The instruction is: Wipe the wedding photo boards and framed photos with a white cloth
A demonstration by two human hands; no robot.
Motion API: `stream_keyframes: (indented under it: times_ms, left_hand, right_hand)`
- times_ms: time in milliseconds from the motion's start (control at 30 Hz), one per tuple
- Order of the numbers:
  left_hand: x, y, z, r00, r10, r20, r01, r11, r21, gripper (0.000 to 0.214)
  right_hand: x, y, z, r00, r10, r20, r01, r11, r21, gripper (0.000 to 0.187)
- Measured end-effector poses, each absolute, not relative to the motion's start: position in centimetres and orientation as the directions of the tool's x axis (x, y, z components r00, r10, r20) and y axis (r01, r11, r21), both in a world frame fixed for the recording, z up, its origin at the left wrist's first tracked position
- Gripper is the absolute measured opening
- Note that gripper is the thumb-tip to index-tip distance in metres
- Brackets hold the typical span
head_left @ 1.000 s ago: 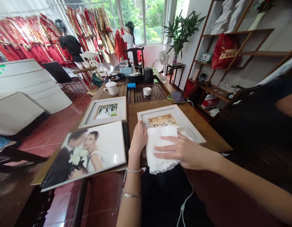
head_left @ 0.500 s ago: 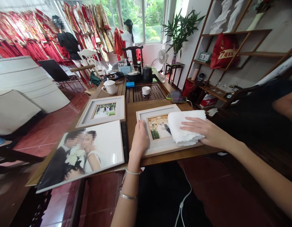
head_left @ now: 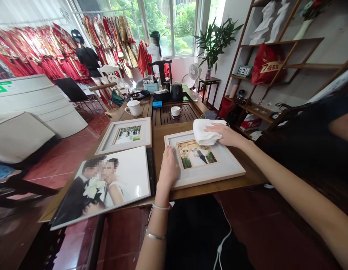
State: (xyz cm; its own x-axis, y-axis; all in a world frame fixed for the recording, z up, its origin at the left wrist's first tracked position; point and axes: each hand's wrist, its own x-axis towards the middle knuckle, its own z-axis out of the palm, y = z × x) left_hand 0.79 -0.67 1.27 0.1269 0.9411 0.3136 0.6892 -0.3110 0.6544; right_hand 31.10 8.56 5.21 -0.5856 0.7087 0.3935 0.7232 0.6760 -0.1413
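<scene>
Two hands are at work in the head view, and the frame [head_left: 198, 155] is between them, flat on the table [head_left: 173, 128] at its near edge. Left hand [head_left: 169, 165]: at the left rim, fingers close together and bent; the thumb is hidden, so no telling whether it pinches. Right hand [head_left: 226, 134]: out at the far side, fingers stretched over a white cloth [head_left: 205, 133] that covers part of the far rim. Pinched or merely pressed? Can't tell!

Handling, then: the frame looks stiff and fairly light, and any glazing would be smooth and fragile, so the rim is the place to hold, on opposite sides. The cloth looks soft and limp, best held bunched or under flat fingers.

Over to the left, a second frame [head_left: 128, 134] and a big print [head_left: 103, 183]; beyond, a lidded mug [head_left: 133, 107] and a small cup [head_left: 175, 111].
</scene>
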Motion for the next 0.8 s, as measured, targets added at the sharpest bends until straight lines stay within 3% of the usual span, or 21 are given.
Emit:
stream_keyframes:
  times_ms: [433,667,800]
  left_hand:
    - [0.7,-0.3,0.3,0.129,0.909,0.395,0.653,-0.378,0.657,0.057]
    - [0.6,-0.1,0.0,0.131,0.910,0.394,0.678,-0.373,0.634,0.055]
    - [0.6,-0.1,0.1,0.124,0.901,0.416,0.675,-0.384,0.630,0.053]
  right_hand:
    - [32.9,-7.3,8.3,-0.689,0.712,0.138,0.690,0.702,-0.174,0.065]
    - [32.0,-1.6,8.0,-0.587,0.771,0.248,0.796,0.605,0.006,0.065]
    - [30.6,4.1,7.1,-0.513,0.801,0.309,0.847,0.530,0.034,0.063]
